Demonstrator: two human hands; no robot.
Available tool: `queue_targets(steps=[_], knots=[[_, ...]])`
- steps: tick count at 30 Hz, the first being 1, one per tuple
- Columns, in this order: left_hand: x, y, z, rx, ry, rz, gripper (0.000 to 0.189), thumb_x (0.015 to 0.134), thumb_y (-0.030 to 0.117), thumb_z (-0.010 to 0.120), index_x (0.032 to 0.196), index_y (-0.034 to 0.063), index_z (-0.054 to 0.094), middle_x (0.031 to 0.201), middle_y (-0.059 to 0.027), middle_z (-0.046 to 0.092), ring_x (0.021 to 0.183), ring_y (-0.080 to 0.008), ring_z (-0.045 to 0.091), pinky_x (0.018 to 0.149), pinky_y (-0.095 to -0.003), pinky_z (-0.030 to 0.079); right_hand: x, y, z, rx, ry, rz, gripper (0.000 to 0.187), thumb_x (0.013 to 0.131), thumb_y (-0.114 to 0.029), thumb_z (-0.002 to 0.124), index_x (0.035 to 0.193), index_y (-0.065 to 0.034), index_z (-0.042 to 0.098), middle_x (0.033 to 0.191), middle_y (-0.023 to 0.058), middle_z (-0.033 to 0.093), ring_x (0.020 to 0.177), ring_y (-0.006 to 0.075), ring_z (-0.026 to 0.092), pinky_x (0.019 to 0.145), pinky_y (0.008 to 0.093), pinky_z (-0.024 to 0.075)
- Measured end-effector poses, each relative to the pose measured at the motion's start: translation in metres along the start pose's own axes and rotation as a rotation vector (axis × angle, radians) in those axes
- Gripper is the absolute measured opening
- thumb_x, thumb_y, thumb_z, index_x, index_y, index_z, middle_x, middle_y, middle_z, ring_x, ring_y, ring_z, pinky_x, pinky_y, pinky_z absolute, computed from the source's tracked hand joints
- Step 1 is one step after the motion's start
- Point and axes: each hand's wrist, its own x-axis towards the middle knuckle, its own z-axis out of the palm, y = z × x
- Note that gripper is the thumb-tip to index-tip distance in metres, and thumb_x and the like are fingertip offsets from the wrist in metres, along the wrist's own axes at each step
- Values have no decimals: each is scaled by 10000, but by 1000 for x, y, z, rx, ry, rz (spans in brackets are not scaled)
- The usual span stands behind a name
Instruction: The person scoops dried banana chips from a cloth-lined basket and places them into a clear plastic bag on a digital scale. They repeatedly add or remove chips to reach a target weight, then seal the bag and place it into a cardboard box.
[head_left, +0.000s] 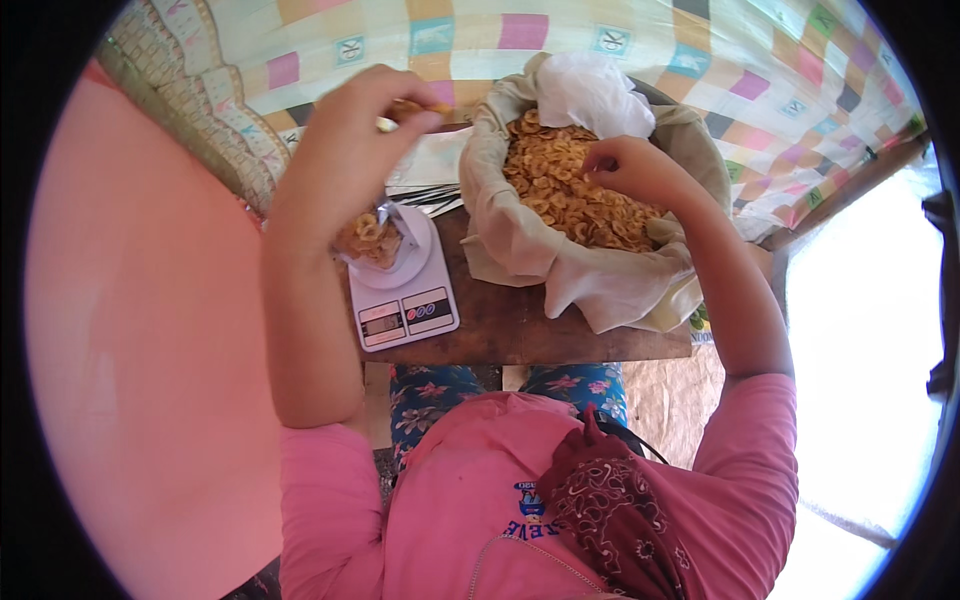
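Note:
My left hand (364, 139) is raised beyond a white digital kitchen scale (409, 330), its fingers closed on a few banana chips (411, 109). On the scale's round platform rests a clear plastic bag (375, 238) of chips, partly covered by my left forearm. My right hand (634, 169) hovers over a heap of banana chips (551, 180) inside a cloth-lined basin. Its fingers curl inward, and whether they pinch anything is hidden. The beige lining cloth (517, 232) drapes over the basin's rim.
A bunched white plastic bag (592, 97) lies at the back of the basin. Dark thin strips (431, 196) sit behind the scale on the wooden table (502, 322). A patterned plastic sheet (480, 34) hangs at the back, with a pink surface (150, 322) on the left.

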Motion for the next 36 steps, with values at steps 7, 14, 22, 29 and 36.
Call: queue_targets(steps=[7,14,22,29,36], knots=[[-19,-21,-54,160,-37,-196,161,875,99,564,979,-11,617,824,-107,658,756,-182,620,715,-298,486,0,-29,26,-106,-37,-288,225,779,-68,634,998,-64,688,1005,112,616,948,278,600,822,377,475],[-32,-41,-55,316,-54,-138,129,894,76,561,985,-8,598,825,-77,643,751,-168,599,687,-282,465,11,-44,36,-192,-5,-370,157,815,-102,645,957,-56,694,930,108,610,872,302,597,774,389,472],[-42,-45,-57,404,-95,-26,150,858,67,579,988,10,627,907,-119,649,808,-254,614,730,-341,475,28,-91,5,87,271,-404,176,870,-155,640,981,-29,689,926,97,666,836,210,630,762,311,480],[-54,-37,-69,380,-65,-129,164,859,108,596,982,6,632,962,-123,626,875,-282,615,750,-353,479,63,-185,14,193,345,-685,172,874,-151,625,989,-40,689,914,91,683,807,201,647,726,312,498],[-80,-74,-67,-38,324,-315,275,944,182,578,1169,26,594,1065,-92,633,1008,-192,600,857,-317,467,78,-221,46,105,286,-735,154,866,-147,616,972,-72,698,899,107,673,833,268,649,745,336,507]])
